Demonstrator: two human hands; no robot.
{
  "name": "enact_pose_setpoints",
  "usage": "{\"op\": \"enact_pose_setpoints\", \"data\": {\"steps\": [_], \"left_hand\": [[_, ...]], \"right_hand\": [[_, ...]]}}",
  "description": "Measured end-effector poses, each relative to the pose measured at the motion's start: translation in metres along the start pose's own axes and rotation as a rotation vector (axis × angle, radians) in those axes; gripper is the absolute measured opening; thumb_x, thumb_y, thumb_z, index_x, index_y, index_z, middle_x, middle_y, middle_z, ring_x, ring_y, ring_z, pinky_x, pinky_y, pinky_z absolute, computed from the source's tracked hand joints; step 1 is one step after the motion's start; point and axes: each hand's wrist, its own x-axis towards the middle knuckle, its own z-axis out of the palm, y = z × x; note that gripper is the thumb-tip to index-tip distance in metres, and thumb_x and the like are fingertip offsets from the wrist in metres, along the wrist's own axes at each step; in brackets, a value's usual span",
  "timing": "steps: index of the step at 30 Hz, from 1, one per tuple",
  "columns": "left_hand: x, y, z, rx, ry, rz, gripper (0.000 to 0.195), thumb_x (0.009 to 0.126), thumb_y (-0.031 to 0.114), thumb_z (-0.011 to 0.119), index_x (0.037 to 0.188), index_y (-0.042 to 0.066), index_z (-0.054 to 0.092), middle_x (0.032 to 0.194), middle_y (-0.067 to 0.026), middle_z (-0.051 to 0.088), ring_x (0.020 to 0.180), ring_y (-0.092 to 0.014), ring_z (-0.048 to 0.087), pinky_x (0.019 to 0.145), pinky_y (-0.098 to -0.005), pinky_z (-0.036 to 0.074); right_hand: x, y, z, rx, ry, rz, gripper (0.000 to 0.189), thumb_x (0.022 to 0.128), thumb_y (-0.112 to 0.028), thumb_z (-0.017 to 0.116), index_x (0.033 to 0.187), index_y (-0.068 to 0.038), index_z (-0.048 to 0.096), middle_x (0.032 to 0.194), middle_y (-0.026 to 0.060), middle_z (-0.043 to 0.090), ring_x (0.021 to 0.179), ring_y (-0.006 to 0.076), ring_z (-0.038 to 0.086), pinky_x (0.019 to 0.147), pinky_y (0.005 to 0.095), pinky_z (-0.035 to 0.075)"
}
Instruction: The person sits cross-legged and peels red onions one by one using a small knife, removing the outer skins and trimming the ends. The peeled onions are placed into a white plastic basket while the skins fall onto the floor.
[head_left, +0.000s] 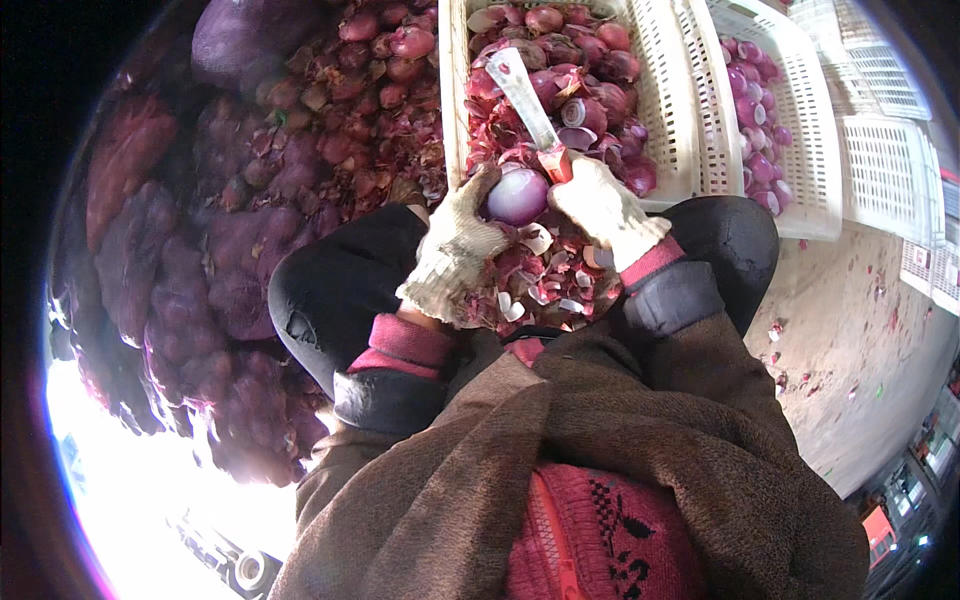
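Observation:
My left hand (461, 244), in a white knitted glove, holds a peeled purple-white onion (518, 196) over my lap. My gloved right hand (604, 206) grips the red handle of a knife (523, 97), whose broad blade points up and away over the crate. The right hand's fingers are close to the onion's right side. Below the hands, red onion skins and pale cut pieces (536, 281) lie between my legs. Directly in front stands a cream plastic crate (664, 97) of red onions with dry skins, some of them cut.
Another perforated crate (814, 150) at the right holds peeled onions (757, 150). More white crates (889, 165) stand beyond it. Loose unpeeled onions (356, 82) and filled purple mesh sacks (180, 277) lie at the left. Onion scraps dot the floor (847, 337) at the right.

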Motion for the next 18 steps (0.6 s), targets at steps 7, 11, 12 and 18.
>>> {"op": "enact_pose_setpoints", "data": {"steps": [7,11,12,18], "left_hand": [[0.003,-0.004,-0.030,-0.834,-0.120,-0.099,0.055,0.074,-0.008,0.051,0.128,-0.002,0.052,0.111,-0.0115,0.063,0.090,-0.019,0.062,0.079,-0.0274,0.052],[0.000,-0.003,-0.039,-0.956,-0.147,0.047,0.056,0.074,-0.003,0.059,0.130,-0.002,0.049,0.118,-0.0124,0.058,0.095,-0.021,0.062,0.079,-0.0311,0.053],[0.005,-0.008,-0.035,-0.569,0.093,0.156,0.059,0.074,0.008,0.068,0.129,0.001,0.050,0.117,-0.0126,0.058,0.099,-0.024,0.061,0.083,-0.0327,0.052],[-0.027,0.033,-0.023,0.676,0.350,0.238,0.066,0.066,0.025,0.081,0.126,0.016,0.056,0.115,-0.0154,0.059,0.101,-0.032,0.062,0.086,-0.0379,0.050]], "right_hand": [[-0.017,-0.013,-0.014,1.001,-0.288,0.199,0.040,0.082,-0.011,0.053,0.121,-0.001,0.056,0.105,0.0135,0.065,0.081,0.0205,0.065,0.065,0.0307,0.056],[-0.031,-0.025,-0.013,0.961,-0.228,0.140,0.044,0.083,-0.018,0.049,0.124,-0.002,0.054,0.097,0.0124,0.065,0.066,0.0173,0.063,0.054,0.0280,0.051],[-0.021,0.000,-0.014,0.898,-0.283,0.068,0.044,0.083,-0.017,0.049,0.124,-0.002,0.053,0.097,0.0125,0.064,0.066,0.0181,0.063,0.054,0.0291,0.051],[-0.013,0.016,0.001,1.135,-0.211,0.108,0.045,0.079,-0.017,0.054,0.121,-0.002,0.054,0.085,0.0086,0.063,0.066,0.0172,0.060,0.055,0.0295,0.050]]}}
